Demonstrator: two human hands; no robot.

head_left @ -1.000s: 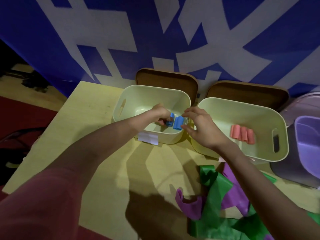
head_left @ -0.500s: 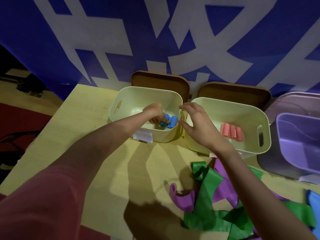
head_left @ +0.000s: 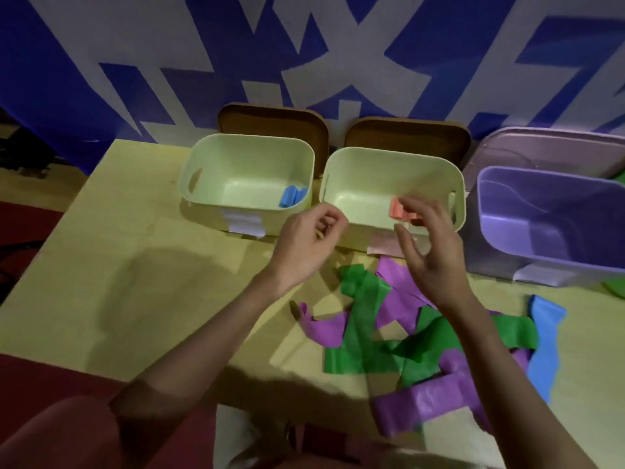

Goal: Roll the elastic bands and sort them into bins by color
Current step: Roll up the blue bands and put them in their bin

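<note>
Rolled blue bands [head_left: 291,196] lie in the right corner of the left cream bin [head_left: 209,170]. Rolled pink bands [head_left: 399,208] sit in the middle cream bin [head_left: 372,157], partly hidden by my right hand. A purple bin [head_left: 554,211] stands at the right. My left hand [head_left: 306,243] hovers in front of the bins, fingers loosely curled, holding nothing. My right hand [head_left: 427,245] hovers beside it with fingers spread and empty. Below them lies a tangle of green bands [head_left: 363,313], purple bands [head_left: 422,402] and one blue band [head_left: 544,343] on the yellow table [head_left: 135,265].
Two brown lids [head_left: 274,120] lean against the blue-and-white backdrop behind the cream bins. A lilac lid [head_left: 554,147] stands behind the purple bin. White labels [head_left: 244,223] are stuck on the bins' fronts. The table's left edge drops to a red floor.
My left hand has let go of the blue roll and pulled out of the left bin. Both hands have drawn back toward me, above the pile of loose bands.
</note>
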